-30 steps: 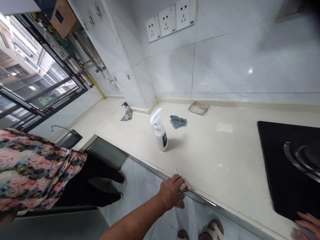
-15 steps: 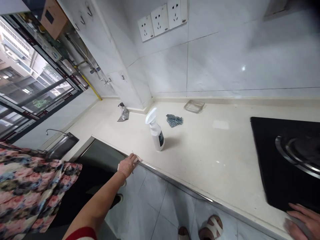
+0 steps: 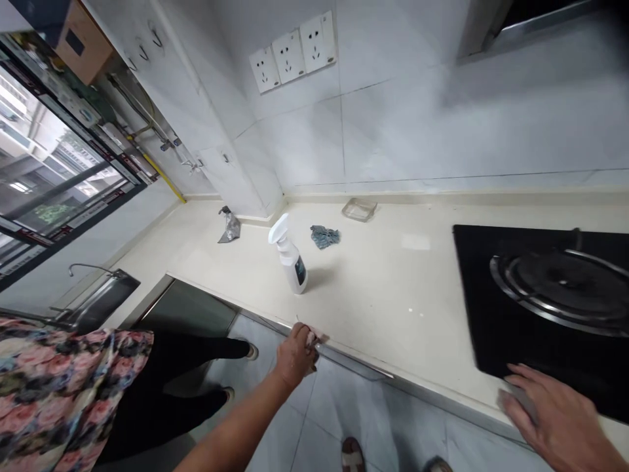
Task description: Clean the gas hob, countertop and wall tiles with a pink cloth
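Note:
My left hand [image 3: 296,355] is closed round a crumpled pinkish cloth [image 3: 312,339] at the front edge of the pale countertop [image 3: 378,282]. Just beyond it a white spray bottle [image 3: 295,265] with a dark label stands upright. My right hand [image 3: 557,413] reaches over the near left corner of the black gas hob [image 3: 484,314], fingers extended and thumb apart. Between thumb and fingers shows a smooth grey thing [image 3: 523,401], mostly hidden by the hand. Behind the bottle lies a crumpled grey-blue rag [image 3: 325,236].
Near the wall are a clear shallow tray [image 3: 359,209] and a small grey bag [image 3: 229,226]. A sink [image 3: 109,298] with a tap is at far left. Another person in a floral top [image 3: 73,387] stands left of me. The hob's round burner [image 3: 565,283] is at right.
My left hand has slid rightward along the counter's front edge with the cloth, past the bottle. The view has shifted right, so more of the hob and my right hand shows.

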The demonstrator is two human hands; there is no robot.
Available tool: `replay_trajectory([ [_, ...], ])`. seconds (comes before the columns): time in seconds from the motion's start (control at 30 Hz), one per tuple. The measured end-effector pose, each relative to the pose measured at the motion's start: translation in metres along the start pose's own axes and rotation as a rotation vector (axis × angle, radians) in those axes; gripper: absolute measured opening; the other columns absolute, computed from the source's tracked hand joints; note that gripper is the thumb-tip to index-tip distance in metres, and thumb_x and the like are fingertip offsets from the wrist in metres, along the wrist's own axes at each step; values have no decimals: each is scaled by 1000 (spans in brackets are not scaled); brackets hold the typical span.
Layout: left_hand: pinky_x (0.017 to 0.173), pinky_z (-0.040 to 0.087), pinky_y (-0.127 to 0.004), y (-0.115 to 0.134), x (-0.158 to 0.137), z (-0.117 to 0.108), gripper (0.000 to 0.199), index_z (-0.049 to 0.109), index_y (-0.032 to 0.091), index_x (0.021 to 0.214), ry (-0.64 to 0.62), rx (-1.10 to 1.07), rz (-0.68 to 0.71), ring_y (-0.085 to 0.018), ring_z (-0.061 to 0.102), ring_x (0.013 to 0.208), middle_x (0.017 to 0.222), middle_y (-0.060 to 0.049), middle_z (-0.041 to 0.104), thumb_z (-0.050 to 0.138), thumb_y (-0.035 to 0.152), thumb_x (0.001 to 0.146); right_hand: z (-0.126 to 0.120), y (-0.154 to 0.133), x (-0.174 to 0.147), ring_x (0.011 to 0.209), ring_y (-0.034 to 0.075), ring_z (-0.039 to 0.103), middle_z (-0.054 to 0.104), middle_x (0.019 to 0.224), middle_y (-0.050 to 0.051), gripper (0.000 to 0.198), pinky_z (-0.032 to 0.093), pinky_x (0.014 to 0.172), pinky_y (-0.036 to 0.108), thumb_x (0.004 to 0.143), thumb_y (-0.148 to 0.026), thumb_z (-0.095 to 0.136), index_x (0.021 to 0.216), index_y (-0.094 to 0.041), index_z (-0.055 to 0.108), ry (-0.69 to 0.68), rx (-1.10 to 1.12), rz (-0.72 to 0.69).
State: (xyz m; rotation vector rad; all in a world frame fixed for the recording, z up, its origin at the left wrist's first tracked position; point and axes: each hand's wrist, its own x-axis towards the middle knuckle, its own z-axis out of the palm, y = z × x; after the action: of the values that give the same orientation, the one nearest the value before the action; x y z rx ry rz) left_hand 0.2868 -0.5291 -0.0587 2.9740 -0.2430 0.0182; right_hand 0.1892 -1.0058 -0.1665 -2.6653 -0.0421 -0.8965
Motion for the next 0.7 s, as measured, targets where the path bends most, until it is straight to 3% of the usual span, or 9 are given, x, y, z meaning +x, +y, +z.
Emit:
replay_trajectory([
  [0.1,77,57,-26,42,-11,18,44,57,28,123,22,-81,56,-19,65,105,138,-4,55,60,13,81,-9,-10,5,117,34,60,69,118,16,32,45,97,52,86,-45,51,96,-23,71,-130,16,-36],
  [0.17,79,57,-26,69,-18,29,47,57,28,123,42,-142,102,-19,65,105,137,-4,56,59,10,79,-15,-18,9,119,31,58,66,121,16,31,43,101,51,91,-39,46,101,-20,68,-127,36,-8],
  [0.33,80,57,-26,139,-31,47,53,55,28,126,7,-199,206,-18,65,105,139,-3,55,60,8,76,-24,-32,19,123,29,52,61,123,15,26,40,106,54,95,-32,43,109,-19,62,-34,162,28],
  [0.53,72,56,-26,233,-46,51,46,58,27,120,-78,-130,308,-19,66,100,135,-4,57,58,8,79,-42,-47,26,126,30,47,55,127,12,24,38,107,58,92,-25,46,113,-21,57,129,351,78],
  [0.63,69,54,-25,275,-50,55,40,58,26,118,-99,-89,341,-18,67,94,132,-5,58,57,10,82,-60,-51,3,130,30,44,52,132,11,25,37,109,59,91,-21,47,115,-24,54,193,419,110],
  [0.7,67,54,-25,301,-51,58,36,58,25,117,-111,-77,369,-17,66,90,130,-5,58,59,13,83,-74,-47,-32,131,29,44,52,133,9,27,38,109,58,90,-20,49,117,-27,52,175,461,166],
])
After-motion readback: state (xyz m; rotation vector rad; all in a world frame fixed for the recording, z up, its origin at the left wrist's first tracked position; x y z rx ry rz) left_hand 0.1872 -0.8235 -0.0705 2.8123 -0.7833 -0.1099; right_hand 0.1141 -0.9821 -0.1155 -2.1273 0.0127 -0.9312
